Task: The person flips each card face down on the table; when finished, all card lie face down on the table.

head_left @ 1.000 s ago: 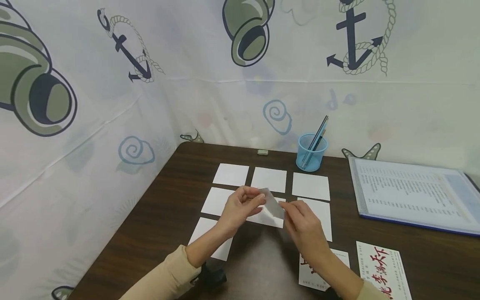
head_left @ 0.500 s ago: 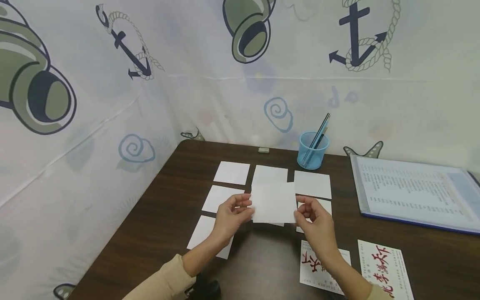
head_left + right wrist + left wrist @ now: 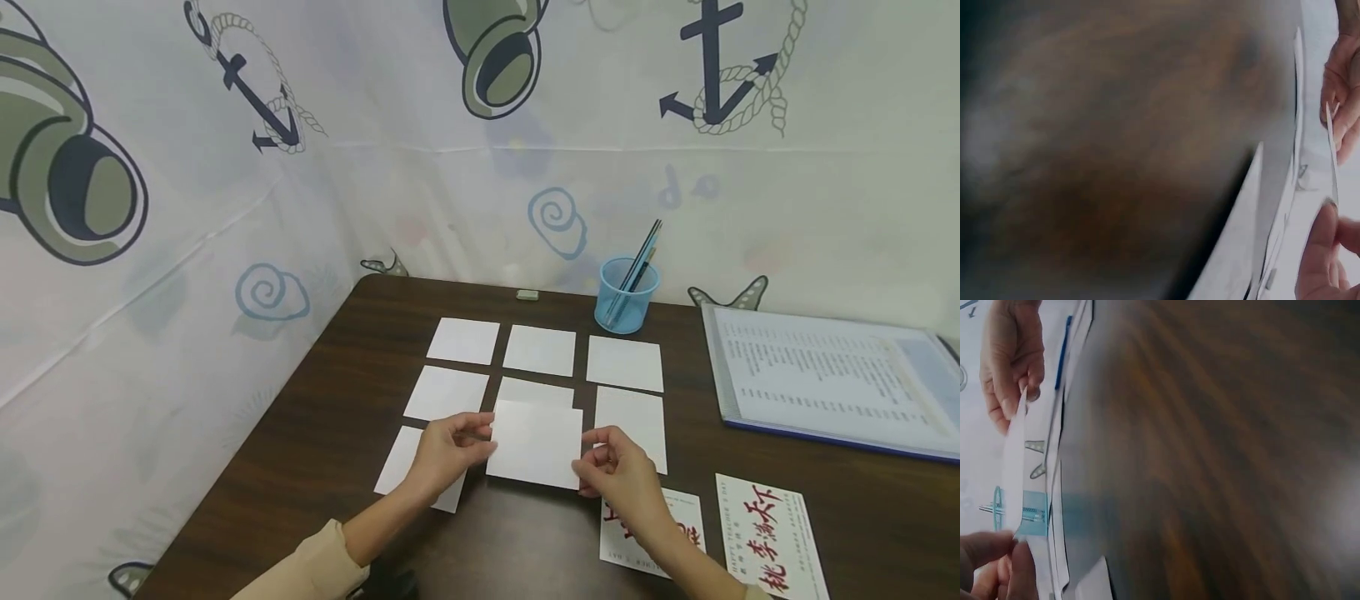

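Between my two hands is a blank white card (image 3: 535, 444), held face up above the table. My left hand (image 3: 450, 454) pinches its left edge, and my right hand (image 3: 617, 473) pinches the right edge near the lower corner. In the left wrist view the card (image 3: 1015, 465) appears nearly edge-on, raised off the tabletop. Beyond it, several blank white cards lie in rows; the held one overlaps the middle card (image 3: 536, 392) in the head view. Under my right wrist lies a card with red writing (image 3: 652, 533), partly hidden.
A second card with red writing (image 3: 770, 533) lies at the right. A blue pen cup (image 3: 624, 312) stands at the back, with a small eraser-like block (image 3: 527, 295) left of it. A document folder (image 3: 832, 379) lies at the back right. Patterned cloth walls (image 3: 420, 192) border the table.
The card was first tilted nearly edge-on between my hands, then turned to show its blank white face. Both hands have since lowered it toward the near side.
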Demonstrator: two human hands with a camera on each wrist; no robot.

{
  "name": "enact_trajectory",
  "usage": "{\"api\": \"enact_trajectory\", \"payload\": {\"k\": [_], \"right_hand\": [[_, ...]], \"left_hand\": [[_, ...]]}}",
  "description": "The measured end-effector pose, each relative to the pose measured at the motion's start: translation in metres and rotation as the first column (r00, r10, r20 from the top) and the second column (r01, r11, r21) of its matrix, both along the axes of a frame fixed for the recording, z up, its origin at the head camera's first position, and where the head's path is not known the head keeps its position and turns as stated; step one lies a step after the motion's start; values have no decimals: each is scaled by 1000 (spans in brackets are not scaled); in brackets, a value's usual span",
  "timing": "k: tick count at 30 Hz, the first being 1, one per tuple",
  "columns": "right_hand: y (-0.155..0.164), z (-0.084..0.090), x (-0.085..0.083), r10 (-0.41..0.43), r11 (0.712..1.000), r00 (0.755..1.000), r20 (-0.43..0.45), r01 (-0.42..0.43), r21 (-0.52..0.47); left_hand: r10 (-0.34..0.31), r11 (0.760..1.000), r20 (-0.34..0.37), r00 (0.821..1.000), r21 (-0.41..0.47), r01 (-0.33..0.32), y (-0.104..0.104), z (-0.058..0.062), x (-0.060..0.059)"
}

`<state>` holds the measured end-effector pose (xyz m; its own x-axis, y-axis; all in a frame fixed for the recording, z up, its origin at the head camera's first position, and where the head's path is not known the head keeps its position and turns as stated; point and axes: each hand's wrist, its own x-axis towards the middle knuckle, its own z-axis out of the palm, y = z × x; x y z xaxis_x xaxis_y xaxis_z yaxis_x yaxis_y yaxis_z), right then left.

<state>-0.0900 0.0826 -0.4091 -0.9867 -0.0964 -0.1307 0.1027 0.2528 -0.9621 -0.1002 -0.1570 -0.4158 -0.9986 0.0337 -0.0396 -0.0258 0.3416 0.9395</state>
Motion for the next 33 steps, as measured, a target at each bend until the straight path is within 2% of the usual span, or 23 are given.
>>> {"api": "enact_trajectory", "payload": {"k": [5, 8, 11, 15, 18, 24, 33], "right_hand": [[1, -8, 5, 137, 989, 990, -9, -137, 63], [2, -11, 7, 218, 972, 975, -30, -214, 101], [1, -11, 9, 273, 949, 960, -63, -258, 183], [-1, -13, 11, 300, 908, 945, -127, -243, 342], [-2, -14, 12, 303, 884, 939, -162, -213, 415], [-4, -17, 13, 329, 851, 919, -218, -188, 490], [-5, -15, 13, 343, 823, 907, -243, -166, 543]], "left_hand": [[-92, 987, -11, 996, -134, 90, -7, 3, 10], [-136, 974, -27, 990, -187, 129, -10, 3, 14], [-166, 959, -39, 985, -241, 152, -12, 2, 16], [-185, 945, -44, 982, -284, 165, -14, 1, 19], [-199, 935, -52, 979, -309, 174, -15, 0, 20], [-236, 907, -72, 969, -374, 193, -16, -3, 21], [-279, 833, -100, 955, -520, 188, -13, 0, 19]]}}
